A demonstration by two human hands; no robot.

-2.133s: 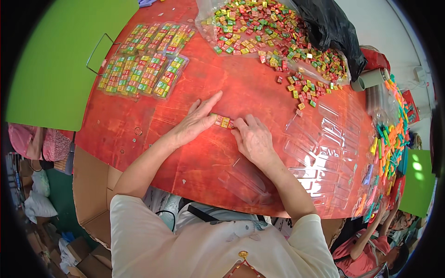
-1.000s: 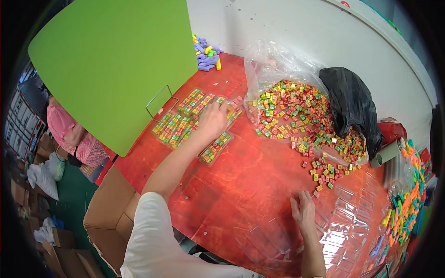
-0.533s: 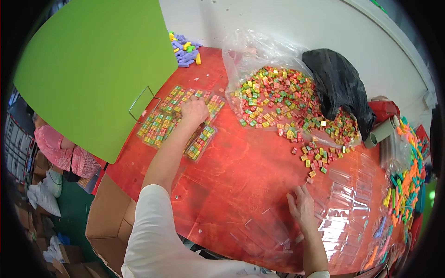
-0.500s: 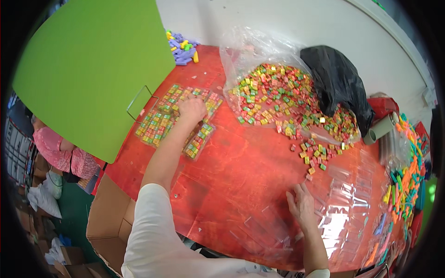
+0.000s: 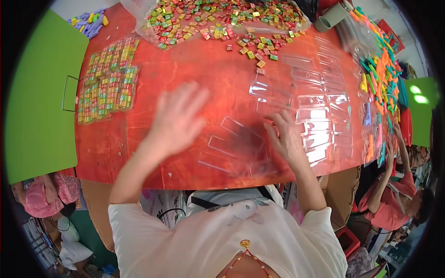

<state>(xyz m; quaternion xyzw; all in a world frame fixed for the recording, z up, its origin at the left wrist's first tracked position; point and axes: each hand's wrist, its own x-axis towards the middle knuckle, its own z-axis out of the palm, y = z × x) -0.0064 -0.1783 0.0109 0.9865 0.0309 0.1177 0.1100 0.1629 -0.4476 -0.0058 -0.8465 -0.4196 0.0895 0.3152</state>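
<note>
My left hand is over the red tabletop, fingers spread and somewhat smeared by motion, with nothing in it. To its left, rows of small red, yellow and green wrapped square pieces fill clear plastic trays. My right hand hovers low over the table, fingers bent and apart; I see nothing held. Next to it on the left lie several loose clear trays. More clear trays overlap in rows on its right, glaring with light. A few loose square pieces lie beyond it.
A large heap of square pieces spills from a clear bag at the back. Purple and yellow pieces lie far left; orange and teal ones far right. A green panel borders the left. A co-worker reaches in at right.
My left hand has come off the filled trays and moved right, its fingers now spread. My right hand stays near the clear trays. The view has turned downward and shifted.
</note>
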